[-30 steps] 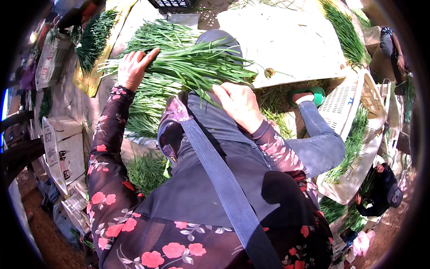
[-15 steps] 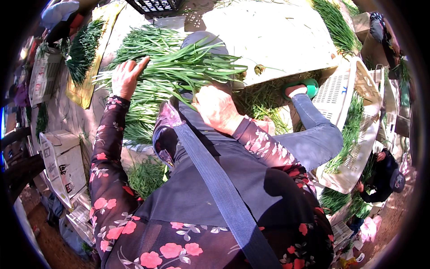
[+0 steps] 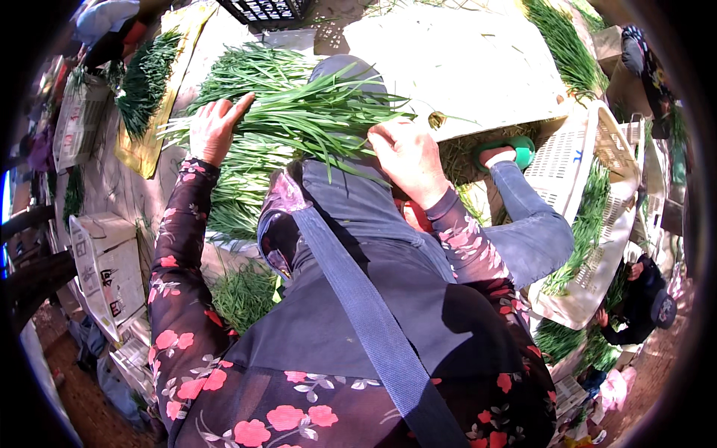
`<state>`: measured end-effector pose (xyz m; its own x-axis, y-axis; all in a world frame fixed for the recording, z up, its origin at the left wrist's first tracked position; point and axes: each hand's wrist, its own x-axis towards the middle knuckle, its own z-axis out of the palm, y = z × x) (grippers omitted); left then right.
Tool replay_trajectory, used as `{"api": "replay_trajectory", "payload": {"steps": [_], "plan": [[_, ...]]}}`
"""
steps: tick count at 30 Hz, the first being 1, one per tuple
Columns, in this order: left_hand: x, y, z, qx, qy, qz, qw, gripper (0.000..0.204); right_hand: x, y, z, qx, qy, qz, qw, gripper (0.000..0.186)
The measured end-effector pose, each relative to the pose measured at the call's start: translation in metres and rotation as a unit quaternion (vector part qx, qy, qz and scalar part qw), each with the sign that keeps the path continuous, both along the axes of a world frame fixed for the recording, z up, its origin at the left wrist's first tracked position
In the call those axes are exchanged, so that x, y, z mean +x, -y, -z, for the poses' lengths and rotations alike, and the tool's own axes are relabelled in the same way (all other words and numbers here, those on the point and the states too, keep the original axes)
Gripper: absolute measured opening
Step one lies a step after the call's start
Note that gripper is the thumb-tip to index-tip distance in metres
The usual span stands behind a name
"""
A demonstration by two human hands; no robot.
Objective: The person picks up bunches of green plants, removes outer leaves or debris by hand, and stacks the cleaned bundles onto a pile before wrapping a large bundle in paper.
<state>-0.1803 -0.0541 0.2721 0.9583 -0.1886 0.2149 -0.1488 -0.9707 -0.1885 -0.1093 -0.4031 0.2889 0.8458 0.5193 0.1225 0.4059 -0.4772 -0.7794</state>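
Note:
A loose bunch of garlic chives (image 3: 314, 108), long flat green leaves with pale stem ends at the left, lies across my raised knee. My left hand (image 3: 215, 131) is closed around the stem end, its index finger stretched along the top. At the leaf-tip end, my right hand (image 3: 409, 158) has its fingers pinched together beside the tips; whatever sits between them is hidden. More garlic chives (image 3: 243, 187) lie in a heap under and beside the bunch.
A pale board (image 3: 455, 67) lies ahead. At the right, cream plastic crates (image 3: 590, 172) hold more greens. Left are a yellow sheet (image 3: 138, 153) with dark green bundles and a white box (image 3: 108, 269). A black crate (image 3: 265, 11) stands ahead; another person (image 3: 642, 299) crouches at the right.
My right hand has moved right and slightly up, from the middle of the bunch out to the leaf tips. My left hand still holds the stem end.

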Motion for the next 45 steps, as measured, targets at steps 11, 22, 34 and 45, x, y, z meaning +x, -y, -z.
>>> {"api": "replay_trajectory", "payload": {"steps": [11, 22, 34, 45], "plan": [[0.003, 0.003, -0.005, 0.010, 0.003, 0.008, 1.000, 0.060, 0.005, -0.010, 0.008, -0.026, -0.045, 0.061, 0.997, 0.018], [0.002, 0.006, -0.008, 0.019, 0.004, -0.004, 1.000, 0.062, 0.005, -0.021, 0.021, 0.037, -0.110, 0.090, 0.989, 0.019], [0.002, 0.005, -0.004, 0.020, -0.005, -0.010, 1.000, 0.061, -0.004, -0.021, 0.040, 0.149, -0.123, 0.069, 0.979, 0.018], [0.004, 0.007, -0.008, 0.016, -0.004, -0.004, 1.000, 0.061, 0.000, -0.025, 0.043, 0.156, -0.132, 0.102, 0.974, 0.026]]}}
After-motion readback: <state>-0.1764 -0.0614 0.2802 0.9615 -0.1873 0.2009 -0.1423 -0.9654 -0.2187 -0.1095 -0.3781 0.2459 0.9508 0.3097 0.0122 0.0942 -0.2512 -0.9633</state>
